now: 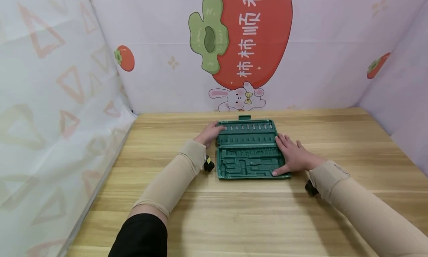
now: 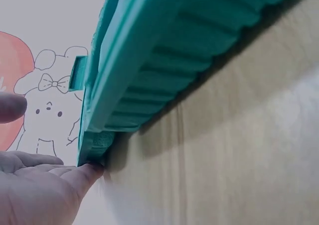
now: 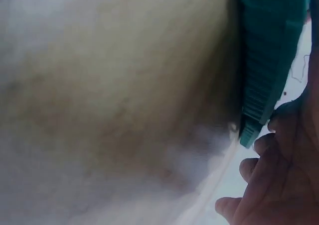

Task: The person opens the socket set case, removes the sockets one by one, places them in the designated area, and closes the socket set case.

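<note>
A green plastic tool case (image 1: 245, 145) lies unfolded flat on the table, with moulded recesses in both halves. Small silvery pieces, too small to identify, sit in a row along its far half. At the case's far left corner, my left hand (image 1: 210, 133) touches the edge; the left wrist view shows fingertips against the case's side (image 2: 164, 65). On the right side, my right hand (image 1: 294, 156) rests with fingers spread along the edge, its thumb over the near right corner. The right wrist view shows these fingers (image 3: 264, 165) beside the ribbed case wall (image 3: 264, 60), partly dark.
The wooden table (image 1: 240, 216) extends around the case. Behind it hangs a white printed backdrop (image 1: 160, 82), and another patterned cloth (image 1: 60, 112) stands along the left side. Black wrist cameras (image 1: 208, 164) sit under both forearms, near the tabletop.
</note>
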{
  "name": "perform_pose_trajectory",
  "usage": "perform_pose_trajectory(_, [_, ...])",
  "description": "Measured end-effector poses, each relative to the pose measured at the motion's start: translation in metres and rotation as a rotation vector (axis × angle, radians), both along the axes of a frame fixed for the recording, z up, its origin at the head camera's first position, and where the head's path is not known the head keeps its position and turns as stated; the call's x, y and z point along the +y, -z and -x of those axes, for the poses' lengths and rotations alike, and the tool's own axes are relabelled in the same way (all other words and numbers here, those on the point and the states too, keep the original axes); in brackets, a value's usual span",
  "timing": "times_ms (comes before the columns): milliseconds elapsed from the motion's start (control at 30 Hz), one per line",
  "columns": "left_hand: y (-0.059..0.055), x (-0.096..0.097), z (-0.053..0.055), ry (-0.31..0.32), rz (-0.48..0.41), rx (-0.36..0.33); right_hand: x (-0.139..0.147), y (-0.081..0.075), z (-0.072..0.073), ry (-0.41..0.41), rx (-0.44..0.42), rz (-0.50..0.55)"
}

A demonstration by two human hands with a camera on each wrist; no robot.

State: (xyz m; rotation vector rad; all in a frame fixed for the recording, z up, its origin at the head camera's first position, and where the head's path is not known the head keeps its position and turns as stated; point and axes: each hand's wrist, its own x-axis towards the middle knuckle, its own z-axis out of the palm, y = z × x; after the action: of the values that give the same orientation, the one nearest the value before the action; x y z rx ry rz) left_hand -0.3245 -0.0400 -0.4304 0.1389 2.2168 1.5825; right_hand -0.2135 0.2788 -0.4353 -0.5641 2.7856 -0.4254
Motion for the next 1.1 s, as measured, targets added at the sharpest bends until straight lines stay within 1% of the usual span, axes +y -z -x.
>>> perform_pose_trajectory(100, [0.0, -0.001, 0.0, 0.013, -0.006, -0.006, 0.0, 0.001, 0.002, 0.003, -0.008, -0.03])
perform_pose_trajectory(200, [-0.002, -0.002, 0.001, 0.018, -0.008, -0.006, -0.001, 0.0, 0.004, 0.002, 0.003, -0.055])
perform_pose_trajectory(267, [-0.002, -0.003, 0.001, 0.019, 0.0, -0.004, -0.002, -0.001, 0.005, -0.005, 0.011, -0.069])
perform_pose_trajectory(333, [-0.004, -0.003, 0.001, 0.028, 0.029, 0.009, -0.001, -0.002, 0.005, -0.011, 0.005, -0.075])
perform_pose_trajectory(433, [-0.006, -0.004, 0.002, 0.061, 0.092, 0.052, 0.0, -0.003, 0.006, -0.021, -0.01, -0.078])
perform_pose_trajectory(533, [-0.007, -0.005, 0.004, 0.106, 0.184, 0.135, 0.001, -0.002, 0.008, -0.028, -0.016, -0.081])
perform_pose_trajectory(600, [-0.008, -0.005, 0.007, 0.123, 0.238, 0.187, 0.002, -0.001, 0.01, -0.035, -0.009, -0.093])
perform_pose_trajectory(667, [-0.009, -0.006, 0.011, 0.125, 0.27, 0.213, 0.002, 0.0, 0.011, -0.04, -0.005, -0.104])
perform_pose_trajectory(733, [-0.01, -0.006, 0.017, 0.106, 0.272, 0.221, 0.002, 0.0, 0.011, -0.045, -0.008, -0.114])
perform_pose_trajectory(833, [-0.011, -0.005, 0.027, 0.061, 0.287, 0.252, 0.002, -0.001, 0.011, -0.048, -0.012, -0.115])
perform_pose_trajectory(933, [-0.012, -0.004, 0.039, 0.039, 0.34, 0.292, 0.002, -0.002, 0.009, -0.044, -0.012, -0.11])
perform_pose_trajectory(1000, [-0.011, -0.003, 0.044, 0.056, 0.385, 0.29, 0.002, -0.001, 0.008, -0.041, -0.012, -0.111])
perform_pose_trajectory(1100, [-0.007, 0.0, 0.05, 0.115, 0.477, 0.272, 0.002, 0.002, 0.004, -0.038, -0.019, -0.12])
